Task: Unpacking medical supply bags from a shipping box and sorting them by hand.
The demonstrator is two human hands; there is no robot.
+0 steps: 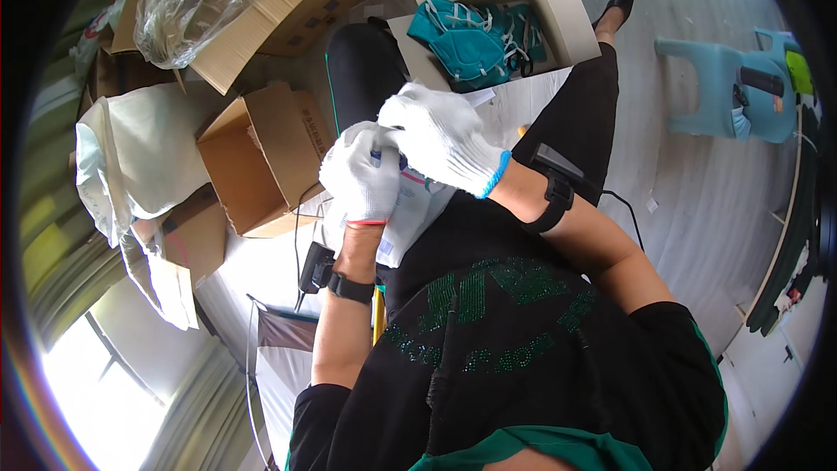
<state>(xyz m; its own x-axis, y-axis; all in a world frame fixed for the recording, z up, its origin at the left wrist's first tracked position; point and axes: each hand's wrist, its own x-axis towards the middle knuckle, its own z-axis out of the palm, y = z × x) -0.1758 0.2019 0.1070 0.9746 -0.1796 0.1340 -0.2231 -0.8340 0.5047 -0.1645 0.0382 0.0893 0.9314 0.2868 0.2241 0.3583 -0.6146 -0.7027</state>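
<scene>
White knitted gloves cover both my hands, which meet over my lap. The fingers of my left hand [359, 173] are closed round the upper part of a white plastic bag [410, 231] with blue and red print. My right hand [440, 138], in a glove with a blue cuff, has its fingers pressed together against the left fingertips. Whatever sits between those fingers is hidden by the gloves. The bag hangs down over my thigh, partly covered by my hands.
Ahead, an open carton [571, 22] holds teal fabric-like items [462, 39] with white straps. On the left stand an open brown box [253, 157], a large carton [279, 13] with clear plastic wrap [174, 22] and a white sack [144, 153]. A light-blue stool [689, 87] is right.
</scene>
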